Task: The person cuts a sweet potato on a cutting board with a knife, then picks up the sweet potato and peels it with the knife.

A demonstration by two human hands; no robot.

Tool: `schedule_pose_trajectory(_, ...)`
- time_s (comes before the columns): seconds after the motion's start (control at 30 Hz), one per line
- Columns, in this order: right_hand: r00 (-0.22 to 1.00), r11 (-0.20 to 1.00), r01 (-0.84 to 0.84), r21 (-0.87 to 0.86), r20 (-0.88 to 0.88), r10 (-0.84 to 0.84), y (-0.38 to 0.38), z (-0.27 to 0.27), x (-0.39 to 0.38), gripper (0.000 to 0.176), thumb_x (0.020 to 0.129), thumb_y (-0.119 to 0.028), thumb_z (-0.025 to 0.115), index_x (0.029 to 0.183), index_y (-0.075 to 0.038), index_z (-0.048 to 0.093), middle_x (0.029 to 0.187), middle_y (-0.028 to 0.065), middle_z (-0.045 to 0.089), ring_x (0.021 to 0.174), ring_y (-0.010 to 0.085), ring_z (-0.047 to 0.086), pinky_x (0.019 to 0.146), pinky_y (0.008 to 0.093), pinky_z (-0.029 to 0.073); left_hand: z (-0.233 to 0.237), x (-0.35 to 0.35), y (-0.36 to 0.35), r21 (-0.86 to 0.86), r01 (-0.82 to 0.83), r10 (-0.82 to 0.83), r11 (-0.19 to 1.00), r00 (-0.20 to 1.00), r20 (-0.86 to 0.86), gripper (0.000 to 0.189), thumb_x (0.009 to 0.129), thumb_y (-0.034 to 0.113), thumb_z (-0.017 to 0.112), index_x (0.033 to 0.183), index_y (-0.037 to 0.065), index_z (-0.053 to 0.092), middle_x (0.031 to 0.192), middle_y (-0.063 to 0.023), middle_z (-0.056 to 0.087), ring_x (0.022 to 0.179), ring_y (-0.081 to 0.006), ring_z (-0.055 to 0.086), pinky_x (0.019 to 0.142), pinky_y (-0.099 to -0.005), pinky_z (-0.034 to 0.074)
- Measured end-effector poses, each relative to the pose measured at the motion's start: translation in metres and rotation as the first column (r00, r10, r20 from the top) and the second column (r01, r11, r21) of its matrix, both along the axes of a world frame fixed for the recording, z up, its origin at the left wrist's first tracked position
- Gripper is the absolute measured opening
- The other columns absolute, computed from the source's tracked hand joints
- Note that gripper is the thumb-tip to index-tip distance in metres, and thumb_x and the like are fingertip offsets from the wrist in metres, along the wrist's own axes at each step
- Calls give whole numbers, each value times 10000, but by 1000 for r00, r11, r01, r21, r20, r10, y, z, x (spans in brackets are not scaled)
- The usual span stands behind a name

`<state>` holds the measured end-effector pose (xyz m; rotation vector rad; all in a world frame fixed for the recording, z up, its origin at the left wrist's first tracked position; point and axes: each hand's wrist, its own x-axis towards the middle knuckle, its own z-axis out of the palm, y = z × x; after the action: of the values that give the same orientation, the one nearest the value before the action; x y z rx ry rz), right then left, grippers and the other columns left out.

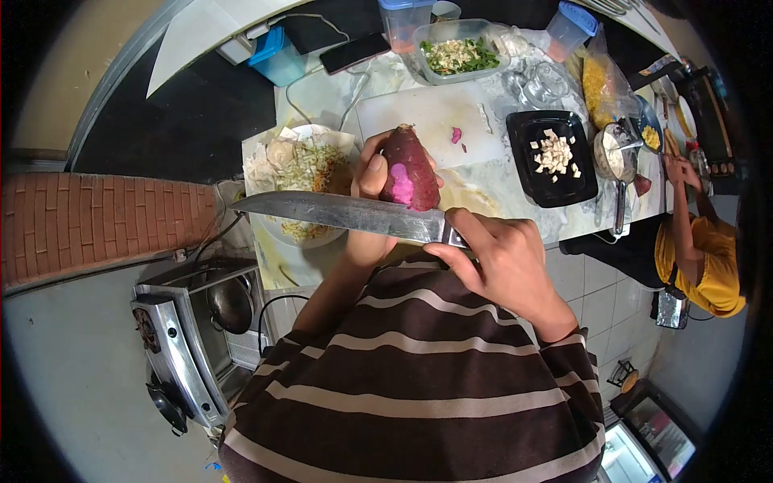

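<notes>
My left hand [372,179] is wrapped around a purple sweet potato [412,157], held upright with its narrow end away from me. A patch of its dark skin is gone near the lower end, baring bright pink-purple flesh. In my right hand [509,256] is the handle of a large kitchen knife [338,216]. Its long blade points left, across the front of my left hand and just under the sweet potato's lower end. Beyond my hands lies a white cutting board [390,113], with small pink peelings [456,135] on it.
On the left is a plate of shredded vegetables [310,165]. A black tray [527,189] of white cubes, a small pan [621,197] and a tub of chopped greens [459,78] stand beyond and right. Another person [700,266] works at the far right. A stove [173,346] is lower left.
</notes>
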<state>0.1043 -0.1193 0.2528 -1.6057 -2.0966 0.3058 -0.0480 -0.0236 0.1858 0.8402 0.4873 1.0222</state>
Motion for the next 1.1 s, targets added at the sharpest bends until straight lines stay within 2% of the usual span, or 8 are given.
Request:
schedule_pose_trajectory(0.07,1000,1000,6,2,24,-6,-2,1,1,365,914,-416,632,875,-57,577,623,71,598,498,266,607,460,366,463,-2,2,0,-29,24,-23,999,1000,15,569,978,465,470,1337,27,418,1030,-139,587,884,-233,643,787,-345,532)
schedule_pose_trajectory(0.13,1000,1000,25,13,-6,-25,-4,0,1,337,861,-382,712,934,-66,623,554,75,560,486,278,576,463,371,422,-4,3,-2,-36,27,-26,999,999,41,554,982,450,483,1325,19,426,1028,-145,599,876,-235,653,779,-345,544)
schedule_pose_trajectory(0.37,999,1000,10,-13,46,-9,-9,3,3,344,861,-402,704,926,-74,623,576,70,573,491,262,585,464,363,429,-7,4,-10,-61,77,-68,995,989,129,552,979,445,502,1308,7,438,1021,-153,611,855,-238,660,764,-348,553)
schedule_pose_trajectory(0.6,997,998,-51,22,54,50,-5,1,4,347,886,-416,666,901,-75,604,616,49,590,500,229,604,449,339,441,-3,-1,-7,-39,67,-63,997,993,102,555,977,447,498,1312,9,441,1023,-155,607,861,-239,656,759,-347,551)
schedule_pose_trajectory(0.77,995,996,-53,65,93,47,-9,1,8,361,891,-434,655,878,-80,587,623,34,589,477,201,602,423,320,439,-5,-3,-7,-131,153,-126,980,972,199,563,972,453,495,1319,14,441,1042,-157,600,868,-247,655,759,-351,549)
schedule_pose_trajectory(0.93,993,998,-48,38,114,43,-12,5,13,360,885,-431,666,878,-79,591,616,30,580,473,192,596,421,320,438,-4,-1,-8,-77,152,-138,985,977,163,571,971,455,492,1320,6,437,1042,-160,599,872,-250,657,766,-350,552)
schedule_pose_trajectory(1.0,994,998,-44,41,105,39,-12,5,11,361,886,-430,665,878,-77,591,613,31,576,476,196,596,422,321,439,1,1,-11,-100,85,-75,991,992,105,653,949,524,514,1322,-4,422,994,-150,604,808,-249,652,724,-341,539)
schedule_pose_trajectory(1.1,997,997,-38,61,76,33,-6,4,6,362,890,-427,661,884,-73,592,612,34,574,480,203,598,426,326,442,2,4,-15,-53,49,-45,997,997,68,674,947,534,518,1324,-15,412,993,-160,601,816,-250,648,742,-351,535)
